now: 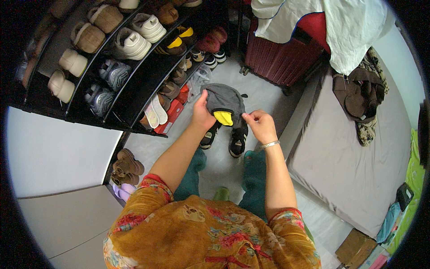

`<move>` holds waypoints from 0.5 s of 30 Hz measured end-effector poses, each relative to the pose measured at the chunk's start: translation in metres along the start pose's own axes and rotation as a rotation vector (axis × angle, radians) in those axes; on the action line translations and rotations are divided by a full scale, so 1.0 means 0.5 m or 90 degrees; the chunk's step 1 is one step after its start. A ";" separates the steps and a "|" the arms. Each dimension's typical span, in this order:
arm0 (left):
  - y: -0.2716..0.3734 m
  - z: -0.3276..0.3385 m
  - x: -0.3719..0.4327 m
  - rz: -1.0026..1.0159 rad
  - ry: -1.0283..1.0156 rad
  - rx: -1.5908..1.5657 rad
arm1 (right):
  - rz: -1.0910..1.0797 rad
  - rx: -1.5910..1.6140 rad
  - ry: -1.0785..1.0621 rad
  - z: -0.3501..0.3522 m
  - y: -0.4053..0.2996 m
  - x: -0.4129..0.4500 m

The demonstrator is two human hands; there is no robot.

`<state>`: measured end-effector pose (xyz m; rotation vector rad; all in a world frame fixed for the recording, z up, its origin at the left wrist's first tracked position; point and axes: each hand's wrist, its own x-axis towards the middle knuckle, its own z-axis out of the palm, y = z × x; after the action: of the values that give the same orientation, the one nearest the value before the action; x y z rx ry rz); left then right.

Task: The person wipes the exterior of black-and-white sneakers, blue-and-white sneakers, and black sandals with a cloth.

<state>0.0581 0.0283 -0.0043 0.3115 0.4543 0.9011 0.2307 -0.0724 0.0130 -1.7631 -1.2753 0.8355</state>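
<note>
My left hand (pixel 202 112) grips the left side of a grey cloth item (pixel 225 97), with the thumb on top. Soft and rounded, it has dark trim and a bright yellow lining (pixel 223 117) showing at the near edge; its exact kind is unclear. Thumb and forefinger of my right hand (pixel 262 126) pinch its right edge, and a bracelet circles that wrist. Below the cloth, a pair of black sneakers with pale stripes stands on the floor: the right one (pixel 238 143) shows more fully, the left one (pixel 208 138) is partly covered.
A black shoe rack (pixel 131 95) with several pairs of shoes rises at left. Behind stands a dark red suitcase (pixel 278 55) under a white cloth (pixel 349 37). A grey-covered mattress (pixel 352 175) lies at right, bearing a brown bag (pixel 356 90). Brown boots (pixel 127 164) stand at lower left.
</note>
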 end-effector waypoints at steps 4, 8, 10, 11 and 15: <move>0.012 0.022 -0.010 -0.018 -0.050 -0.044 | -0.014 0.026 0.066 -0.006 0.020 0.005; 0.001 0.009 0.000 -0.042 -0.051 -0.053 | -0.127 0.086 -0.052 0.035 0.025 0.000; 0.004 -0.004 0.008 -0.038 -0.024 -0.052 | -0.027 0.045 -0.155 0.027 -0.006 -0.005; 0.009 -0.011 0.012 -0.041 -0.008 -0.052 | -0.027 0.046 -0.158 0.027 0.004 0.000; 0.033 -0.012 0.015 -0.076 0.063 0.020 | 0.033 0.557 -0.153 -0.029 0.003 0.001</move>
<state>0.0479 0.0442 -0.0043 0.2662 0.5730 0.7962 0.2439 -0.0753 0.0187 -1.0098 -0.7968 1.3987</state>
